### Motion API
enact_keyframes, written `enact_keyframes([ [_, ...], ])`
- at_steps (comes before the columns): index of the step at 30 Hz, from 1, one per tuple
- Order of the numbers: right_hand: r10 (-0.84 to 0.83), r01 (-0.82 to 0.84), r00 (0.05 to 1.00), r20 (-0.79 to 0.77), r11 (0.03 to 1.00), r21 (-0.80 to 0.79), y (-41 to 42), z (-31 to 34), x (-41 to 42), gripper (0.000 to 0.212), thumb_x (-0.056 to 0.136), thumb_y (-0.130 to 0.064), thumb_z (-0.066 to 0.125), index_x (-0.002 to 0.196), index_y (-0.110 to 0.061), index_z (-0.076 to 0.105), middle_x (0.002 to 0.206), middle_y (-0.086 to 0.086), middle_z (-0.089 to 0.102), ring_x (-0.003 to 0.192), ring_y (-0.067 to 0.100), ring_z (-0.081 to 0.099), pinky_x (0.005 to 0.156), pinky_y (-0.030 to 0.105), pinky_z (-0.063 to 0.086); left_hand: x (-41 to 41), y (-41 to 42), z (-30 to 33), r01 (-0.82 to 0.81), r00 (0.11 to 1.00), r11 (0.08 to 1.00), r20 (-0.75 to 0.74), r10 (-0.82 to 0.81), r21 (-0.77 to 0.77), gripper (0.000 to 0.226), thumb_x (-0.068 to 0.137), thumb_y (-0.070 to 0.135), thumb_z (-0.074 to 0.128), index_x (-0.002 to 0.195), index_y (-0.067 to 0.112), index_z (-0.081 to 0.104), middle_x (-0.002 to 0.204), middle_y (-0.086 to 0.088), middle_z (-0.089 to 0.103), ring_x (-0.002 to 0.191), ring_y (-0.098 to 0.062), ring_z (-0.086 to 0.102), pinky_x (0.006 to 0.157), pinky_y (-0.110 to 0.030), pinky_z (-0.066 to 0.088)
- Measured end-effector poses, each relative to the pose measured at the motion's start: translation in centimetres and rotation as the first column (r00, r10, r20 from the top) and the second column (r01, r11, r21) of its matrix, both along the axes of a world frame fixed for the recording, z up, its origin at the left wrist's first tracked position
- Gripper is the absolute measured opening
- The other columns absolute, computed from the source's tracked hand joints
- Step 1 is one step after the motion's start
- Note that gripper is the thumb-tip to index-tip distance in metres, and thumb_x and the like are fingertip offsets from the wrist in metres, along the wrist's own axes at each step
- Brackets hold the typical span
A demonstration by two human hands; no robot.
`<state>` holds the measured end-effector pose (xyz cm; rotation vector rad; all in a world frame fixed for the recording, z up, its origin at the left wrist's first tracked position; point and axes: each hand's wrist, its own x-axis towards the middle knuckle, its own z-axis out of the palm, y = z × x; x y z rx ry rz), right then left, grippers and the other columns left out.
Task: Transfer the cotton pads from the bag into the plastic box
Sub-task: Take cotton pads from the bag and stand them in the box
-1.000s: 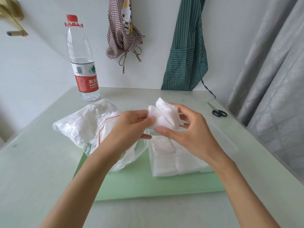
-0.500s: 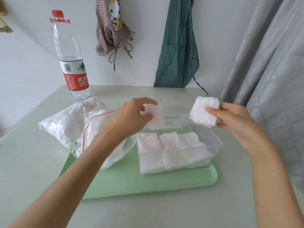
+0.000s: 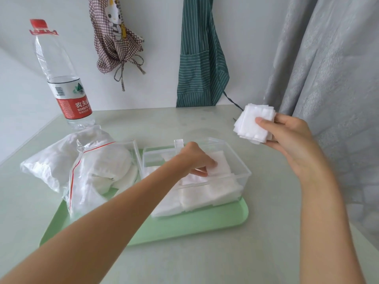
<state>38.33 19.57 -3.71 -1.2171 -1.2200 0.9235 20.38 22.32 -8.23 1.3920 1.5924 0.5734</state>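
Left fingers: curled downward inside the clear plastic box (image 3: 244, 177), tips pinching a single white cotton pad (image 3: 220, 166) against the layer beneath.
Left hand (image 3: 195, 160): reaches over the near wall of the box, forearm crossing the tray from the lower left.
Right fingers: thumb (image 3: 264, 122) pressed on the front face of a stack of cotton pads (image 3: 254, 126), the other fingers curled behind it; the stack is pinched between them.
Right hand (image 3: 287, 136): held in the air to the right of the box and above the table, well apart from the left hand.
Cotton pads in box: white square pads lie in neat rows across the floor of the box, filling much of it.
Plastic box: transparent, rectangular, its lid (image 3: 134, 152) open and standing upright at the left edge; it sits on the right half of the tray.
Bag (image 3: 96, 173): clear zip bag with a red seal strip, holding more white pads; it lies on the left part of the tray, touching the raised lid.
Second bag (image 3: 49, 167): crumpled clear plastic just left of the zip bag, on the table.
Tray (image 3: 205, 224): pale green, flat, resting on the table (image 3: 205, 263).
Water bottle (image 3: 61, 78): upright at the far left of the table, red label and red cap, partly filled.
Wall: a checked fabric item (image 3: 114, 37) and a green striped apron (image 3: 201, 58) hang side by side.
Curtain (image 3: 328, 78): grey, at the right.
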Motion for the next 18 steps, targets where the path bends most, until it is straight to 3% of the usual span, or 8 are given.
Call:
enact_keyframes([
  [3, 0.0, 0.001, 1.0, -0.024, 1.0, 0.019, 0.0, 0.0, 0.0, 0.015, 0.09, -0.011, 0.06, 0.093, -0.025, 0.063, 0.082, -0.01, 0.068, 0.069, -0.005, 0.064, 0.066, 0.011, 0.054, -0.8, 0.1, -0.5, 0.056, 0.976, 0.995, -0.213, -0.037, 0.081, 0.022, 0.078, 0.025, 0.072, 0.072, 0.005, 0.069, 0.055, 0.003, 0.068, 0.075, -0.02, 0.072, 0.079, -0.034, 0.058],
  [7, -0.014, 0.015, 0.999, -0.05, 0.999, 0.034, 0.1, 0.0, 0.2, 0.015, 0.09, -0.01, 0.06, 0.093, -0.024, 0.064, 0.079, -0.011, 0.068, 0.066, -0.005, 0.065, 0.065, 0.011, 0.054, -1.0, -0.9, 1.3, 0.236, 0.819, 0.958, -0.564, -0.106, 0.162, 0.044, 0.08, 0.055, 0.064, 0.078, 0.012, 0.074, 0.062, 0.006, 0.07, 0.057, -0.006, 0.064, 0.074, -0.027, 0.056],
  [11, 0.019, -0.018, 0.999, -0.04, 1.0, 0.012, 0.3, -0.2, 0.3, 0.013, 0.09, -0.013, 0.061, 0.095, -0.024, 0.064, 0.081, -0.01, 0.069, 0.068, -0.005, 0.065, 0.064, 0.012, 0.054, -1.2, -1.7, 4.6, 0.421, 0.82, 0.839, -0.541, -0.189, 0.346, 0.011, 0.086, 0.023, 0.066, 0.089, 0.019, 0.076, 0.076, 0.008, 0.074, 0.069, -0.005, 0.069, 0.075, -0.025, 0.056],
  [14, 0.071, -0.071, 0.997, 0.002, 0.996, -0.047, 0.6, -0.5, -0.2, 0.014, 0.09, -0.015, 0.061, 0.101, -0.023, 0.065, 0.088, -0.007, 0.07, 0.079, 0.003, 0.066, 0.068, 0.016, 0.055, -0.5, -1.8, 4.0, 0.525, 0.731, 0.792, -0.641, -0.233, 0.311, 0.025, 0.083, 0.009, 0.06, 0.092, 0.027, 0.075, 0.087, 0.012, 0.072, 0.086, -0.008, 0.066, 0.083, -0.025, 0.051],
  [18, 0.128, -0.126, 0.992, 0.019, 0.987, -0.098, 0.5, -0.7, -0.7, 0.014, 0.09, -0.016, 0.061, 0.102, -0.021, 0.066, 0.096, -0.003, 0.071, 0.085, 0.008, 0.067, 0.067, 0.018, 0.054, 0.0, -1.2, 1.8, 0.566, 0.671, 0.781, -0.697, -0.253, 0.262, 0.024, 0.082, 0.008, 0.066, 0.098, 0.025, 0.073, 0.098, 0.01, 0.071, 0.093, -0.01, 0.065, 0.079, -0.025, 0.048],
])
